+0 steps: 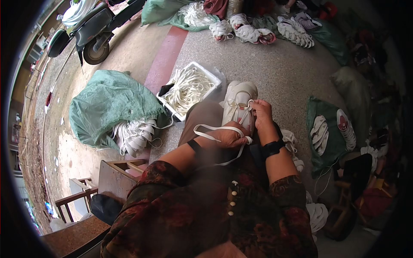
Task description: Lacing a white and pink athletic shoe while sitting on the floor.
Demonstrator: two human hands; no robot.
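Observation:
A cream-white sneaker (pixel 235 91) rests on my lap, toe pointing away from me. My right hand (pixel 262 112) is on its right side, thumb and fingers pinched on the white shoelace near the eyelets. My left hand (pixel 231 136) is curled at the shoe's near end, closed on the lace; its fingertips are partly hidden. A long loop of shoelace (pixel 205 127) hangs out to the left of that hand, and another stretch trails below it over my lap.
Ahead to the left, a white box (pixel 214 78) holds a heap of laces. Beside it lies a green sack (pixel 114 105) spilling white shoe parts (pixel 137 131). Another green sack (pixel 320 150) with shoe uppers is at right. Wooden stools (pixel 112 178) stand at lower left; a scooter (pixel 92 36) is parked beyond.

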